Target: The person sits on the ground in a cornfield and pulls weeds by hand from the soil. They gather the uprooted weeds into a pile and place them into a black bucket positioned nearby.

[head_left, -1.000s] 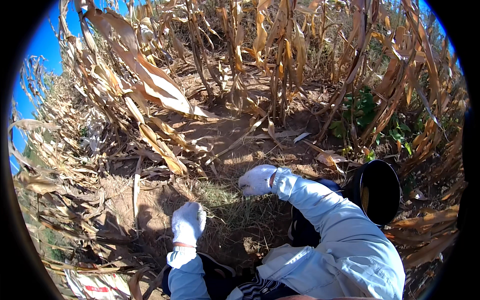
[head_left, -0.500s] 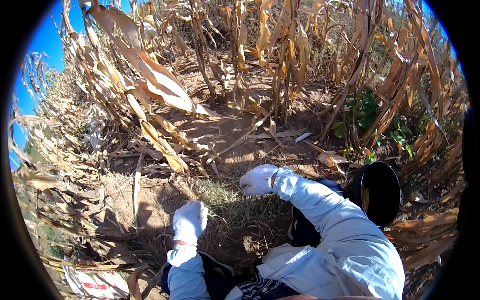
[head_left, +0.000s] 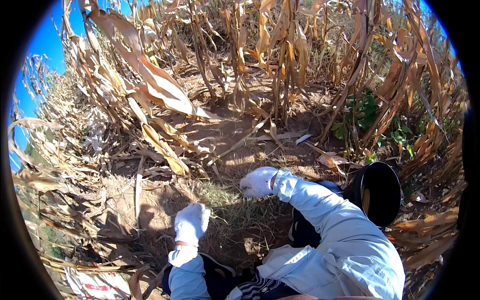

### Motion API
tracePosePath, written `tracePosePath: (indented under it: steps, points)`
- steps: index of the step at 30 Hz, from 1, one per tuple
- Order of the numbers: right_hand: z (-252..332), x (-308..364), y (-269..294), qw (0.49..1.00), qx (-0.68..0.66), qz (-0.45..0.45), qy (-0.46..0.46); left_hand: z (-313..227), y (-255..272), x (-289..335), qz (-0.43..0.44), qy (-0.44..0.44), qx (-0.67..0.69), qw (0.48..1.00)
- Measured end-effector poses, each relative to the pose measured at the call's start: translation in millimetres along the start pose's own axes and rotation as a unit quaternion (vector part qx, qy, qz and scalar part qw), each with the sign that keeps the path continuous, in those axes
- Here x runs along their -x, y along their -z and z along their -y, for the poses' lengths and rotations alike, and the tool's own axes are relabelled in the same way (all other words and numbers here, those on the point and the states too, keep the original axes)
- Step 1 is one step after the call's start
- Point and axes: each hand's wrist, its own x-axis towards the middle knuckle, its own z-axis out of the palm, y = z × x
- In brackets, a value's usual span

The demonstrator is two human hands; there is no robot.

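My left hand (head_left: 192, 223), in a white knitted glove, hovers low in front of my knees with the fingers curled in. Ahead of it and to the right is my right hand (head_left: 258, 182), gloved the same way and also closed. Whatever either fist holds, if anything, is hidden by the gloves. Between and below the hands lies a patch of thin, partly green dry grass (head_left: 225, 200) on brown soil. Next to my right arm stands a black bucket (head_left: 386, 196), tilted toward the view, with something yellow, like corn, inside.
Dry corn stalks (head_left: 282, 65) stand across the far side, and a long dry leaf (head_left: 162, 92) leans in from the left. Green leafy plants (head_left: 364, 112) grow at the right. A white sack (head_left: 92, 282) with red print lies at the lower left among fallen leaves.
My left hand has shifted slightly to the right and toward me, still closed. My right hand stays almost in place.
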Motion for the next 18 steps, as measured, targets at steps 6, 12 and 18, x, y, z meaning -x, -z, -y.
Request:
tracePosePath:
  steps: [6,12,18]
  points:
    - [2,0,0,1.000,0.001,0.002,-0.003,1,-3,1,-0.004,0.002,0.011,1.000]
    - [-4,-8,-9,1.000,-0.008,0.003,0.001,4,-7,-2,0.042,0.013,-0.020,0.999]
    - [-3,-9,-10,1.000,0.000,0.000,0.007,0,-5,-2,0.032,-0.008,-0.029,0.999]
